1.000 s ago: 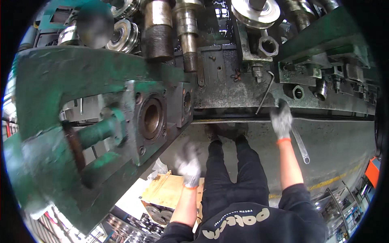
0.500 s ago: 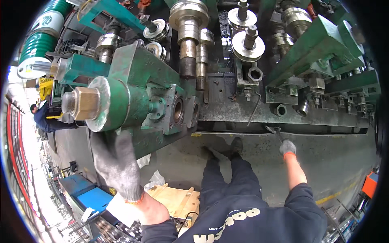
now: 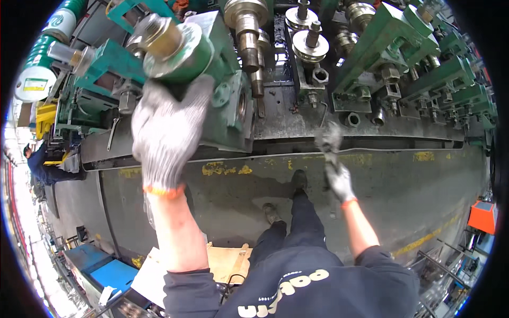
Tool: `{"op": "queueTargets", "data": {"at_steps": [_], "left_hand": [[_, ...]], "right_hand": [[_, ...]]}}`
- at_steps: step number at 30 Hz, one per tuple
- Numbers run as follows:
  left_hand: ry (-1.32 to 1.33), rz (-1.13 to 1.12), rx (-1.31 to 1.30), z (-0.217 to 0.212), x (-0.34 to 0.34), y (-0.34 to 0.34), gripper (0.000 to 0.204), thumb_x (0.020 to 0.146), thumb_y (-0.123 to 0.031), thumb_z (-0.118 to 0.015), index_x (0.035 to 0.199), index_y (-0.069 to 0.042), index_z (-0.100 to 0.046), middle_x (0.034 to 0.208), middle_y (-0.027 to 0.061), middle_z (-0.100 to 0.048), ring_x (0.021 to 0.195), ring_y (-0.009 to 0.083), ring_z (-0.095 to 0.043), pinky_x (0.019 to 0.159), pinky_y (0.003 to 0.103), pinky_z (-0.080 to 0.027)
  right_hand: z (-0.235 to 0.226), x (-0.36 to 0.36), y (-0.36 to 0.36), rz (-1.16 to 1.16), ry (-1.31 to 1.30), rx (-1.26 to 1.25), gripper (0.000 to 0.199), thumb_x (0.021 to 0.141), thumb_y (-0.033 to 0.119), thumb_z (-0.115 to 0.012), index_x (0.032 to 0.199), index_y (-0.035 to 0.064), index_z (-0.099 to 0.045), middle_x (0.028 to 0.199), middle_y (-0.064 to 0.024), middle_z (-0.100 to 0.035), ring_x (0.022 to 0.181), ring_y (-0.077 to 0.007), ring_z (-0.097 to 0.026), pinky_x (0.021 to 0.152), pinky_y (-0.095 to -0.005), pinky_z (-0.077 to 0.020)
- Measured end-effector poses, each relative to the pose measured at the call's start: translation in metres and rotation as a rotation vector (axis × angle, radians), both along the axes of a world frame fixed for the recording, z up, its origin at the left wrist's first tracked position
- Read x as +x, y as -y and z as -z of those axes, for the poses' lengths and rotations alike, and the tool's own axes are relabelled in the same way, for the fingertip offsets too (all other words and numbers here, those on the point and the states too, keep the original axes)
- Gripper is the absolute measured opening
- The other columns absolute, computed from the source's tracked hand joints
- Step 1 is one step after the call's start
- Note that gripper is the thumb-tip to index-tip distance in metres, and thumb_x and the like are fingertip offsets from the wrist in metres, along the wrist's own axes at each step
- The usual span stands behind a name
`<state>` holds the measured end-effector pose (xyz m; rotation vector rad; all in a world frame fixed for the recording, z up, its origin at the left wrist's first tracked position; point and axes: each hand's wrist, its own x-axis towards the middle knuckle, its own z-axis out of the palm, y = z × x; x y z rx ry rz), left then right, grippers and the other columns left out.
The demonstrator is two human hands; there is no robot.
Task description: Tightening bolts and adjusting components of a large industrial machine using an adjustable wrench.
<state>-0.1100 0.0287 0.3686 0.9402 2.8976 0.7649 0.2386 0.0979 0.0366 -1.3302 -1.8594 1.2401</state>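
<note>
My left hand (image 3: 168, 132), in a grey knit glove with an orange cuff, presses up against a green bearing housing (image 3: 225, 108). Its thumb and fingers are spread around the underside of the housing's round end, with the fingertips hidden or blurred. A large brass-coloured nut (image 3: 163, 40) on a threaded stud tops that end. My right hand (image 3: 339, 180), gloved too, is closed around a dark wrench (image 3: 330, 140). Motion smears the wrench, whose head is near the front edge of the machine bed (image 3: 286, 127).
Steel roller shafts (image 3: 248, 40) and grooved rollers (image 3: 310, 46) stand beyond the housing. Green stands (image 3: 371, 58) line the right. A spanner (image 3: 112, 135) lies at left on the bed. Behind me are a wooden board (image 3: 225, 259) and a blue box (image 3: 112, 275). Another person (image 3: 45, 161) works far left.
The green housing has swung away from me and turned, its nut now pointing more upward. My left hand has moved up with it. My right hand and the wrench have shifted left.
</note>
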Motion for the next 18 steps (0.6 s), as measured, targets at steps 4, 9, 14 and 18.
{"op": "queueTargets", "data": {"at_steps": [4, 9, 14, 18], "left_hand": [[-0.053, 0.037, -0.023, 0.004, -0.004, 0.004, 0.068, 0.080, -0.059, -0.065, 0.105, 0.005, -0.060, 0.101, 0.0238, -0.072, 0.095, 0.0387, -0.069, 0.086, 0.042, -0.054], [-0.113, 0.071, 0.016, 0.008, -0.009, 0.011, 0.067, 0.079, -0.058, -0.062, 0.098, 0.006, -0.060, 0.092, 0.0234, -0.072, 0.087, 0.0392, -0.070, 0.081, 0.043, -0.056], [-0.072, 0.111, 0.033, 0.004, -0.015, 0.012, 0.070, 0.079, -0.059, -0.061, 0.101, 0.007, -0.063, 0.096, 0.0246, -0.071, 0.090, 0.0409, -0.069, 0.083, 0.044, -0.055], [0.004, 0.119, 0.013, 0.004, -0.012, 0.011, 0.075, 0.078, -0.061, -0.061, 0.108, 0.008, -0.065, 0.104, 0.0257, -0.071, 0.097, 0.0418, -0.068, 0.087, 0.045, -0.054]], "right_hand": [[-0.036, -0.104, 0.072, 0.102, -0.210, -0.674, 0.012, 0.094, 0.016, -0.063, 0.095, 0.0041, -0.065, 0.069, -0.0030, -0.063, 0.053, -0.0124, -0.054, 0.050, -0.0266, -0.0430], [-0.055, -0.152, 0.115, -0.053, -0.200, -0.717, 0.011, 0.093, 0.017, -0.065, 0.092, 0.0060, -0.063, 0.072, -0.0034, -0.063, 0.053, -0.0116, -0.054, 0.049, -0.0247, -0.0438], [-0.076, -0.154, 0.118, -0.099, -0.282, -0.757, 0.013, 0.093, 0.019, -0.063, 0.093, 0.0061, -0.062, 0.071, -0.0037, -0.061, 0.053, -0.0115, -0.052, 0.048, -0.0263, -0.0431], [-0.069, -0.151, 0.118, 0.023, -0.409, -0.839, 0.013, 0.093, 0.021, -0.061, 0.092, 0.0077, -0.061, 0.067, -0.0032, -0.056, 0.052, -0.0123, -0.049, 0.046, -0.0281, -0.0400]]}}
